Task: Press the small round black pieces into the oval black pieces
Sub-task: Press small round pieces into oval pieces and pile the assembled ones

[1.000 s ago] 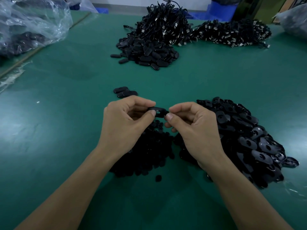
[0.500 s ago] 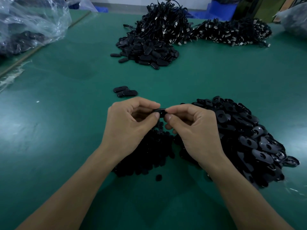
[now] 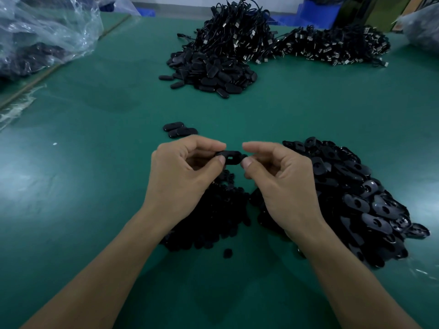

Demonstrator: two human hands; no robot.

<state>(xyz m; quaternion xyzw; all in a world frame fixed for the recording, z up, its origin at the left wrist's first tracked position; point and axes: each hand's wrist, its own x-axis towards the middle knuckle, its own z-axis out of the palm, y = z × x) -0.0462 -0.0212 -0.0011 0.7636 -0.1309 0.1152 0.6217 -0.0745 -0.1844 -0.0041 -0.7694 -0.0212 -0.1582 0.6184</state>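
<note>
Whereas half a second ago the two sets of fingertips were squeezed together over the part and hid it almost wholly, the hands have now drawn slightly apart, and the oval black plastic piece (image 3: 229, 157) shows again between them, held in the air above the green table top (image 3: 95, 186). A small pale opening can be seen near its middle. Whether a round insert is already seated in it is too small to tell, but the easing of the squeeze suggests that the press is finished or being checked. The left hand (image 3: 180, 172) is curled, and its thumb and forefinger pinch the left end of the piece. The right hand (image 3: 282, 184) is also curled: its thumb touches the right end and seems to pinch it against a finger underneath, while its forefinger has lifted clear above. Directly below the hands lies the heap of small round black pieces (image 3: 213, 224), and just to the right of it the larger heap of oval black pieces (image 3: 356, 198). A few flat black ovals (image 3: 179, 130) lie apart, just beyond the left hand, probably finished ones.
</note>
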